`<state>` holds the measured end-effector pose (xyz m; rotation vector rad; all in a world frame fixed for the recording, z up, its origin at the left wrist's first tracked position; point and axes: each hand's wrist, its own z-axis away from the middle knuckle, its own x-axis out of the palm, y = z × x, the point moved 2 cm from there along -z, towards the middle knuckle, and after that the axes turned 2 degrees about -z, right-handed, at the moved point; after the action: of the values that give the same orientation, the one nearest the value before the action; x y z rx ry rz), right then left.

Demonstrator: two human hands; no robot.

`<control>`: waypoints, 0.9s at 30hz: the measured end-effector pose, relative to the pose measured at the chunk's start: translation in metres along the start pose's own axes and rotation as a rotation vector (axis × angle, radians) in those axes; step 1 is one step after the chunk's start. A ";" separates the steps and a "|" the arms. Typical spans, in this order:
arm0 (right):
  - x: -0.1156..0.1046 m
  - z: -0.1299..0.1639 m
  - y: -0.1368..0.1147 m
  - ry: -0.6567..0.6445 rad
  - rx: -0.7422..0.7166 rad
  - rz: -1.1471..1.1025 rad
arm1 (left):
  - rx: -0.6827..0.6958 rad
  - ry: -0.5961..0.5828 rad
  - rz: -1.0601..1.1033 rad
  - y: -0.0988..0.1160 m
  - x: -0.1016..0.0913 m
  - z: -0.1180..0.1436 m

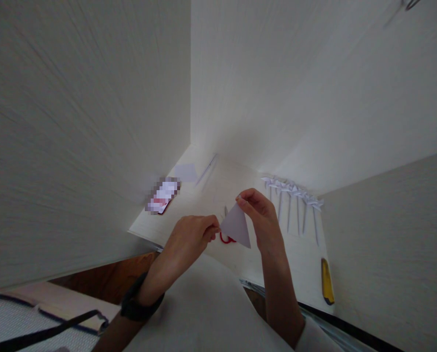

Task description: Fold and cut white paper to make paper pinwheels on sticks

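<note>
A white paper triangle (237,228) is held up between my two hands over the white table (213,208). My left hand (196,232), with a dark band on its wrist, pinches the triangle's left corner. The top corner sits between the thumb and fingers of my right hand (259,215). The third corner hangs free, pointing down and to the right. Behind the paper lie scissors with red handles (225,238), partly hidden by it.
Several paper pinwheel-like shapes on thin sticks (293,190) lie along the right side. A yellow-and-black cutter (327,281) is near the right wall. At the left are a phone (163,195), a pale paper sheet (186,172) and a thin stick (206,169). Walls enclose the table.
</note>
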<state>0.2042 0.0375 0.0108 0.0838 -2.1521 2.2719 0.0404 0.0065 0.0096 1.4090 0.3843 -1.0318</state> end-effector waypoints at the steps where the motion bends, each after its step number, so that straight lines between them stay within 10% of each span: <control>1: 0.000 -0.001 0.002 0.011 -0.014 -0.004 | 0.000 0.001 0.001 0.000 0.000 0.000; 27: -0.010 0.001 0.014 -0.042 0.068 0.097 | -0.090 0.059 0.026 -0.003 -0.011 0.003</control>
<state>0.2136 0.0359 -0.0033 0.0294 -2.1439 2.4177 0.0316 0.0082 0.0165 1.3619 0.4495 -0.9426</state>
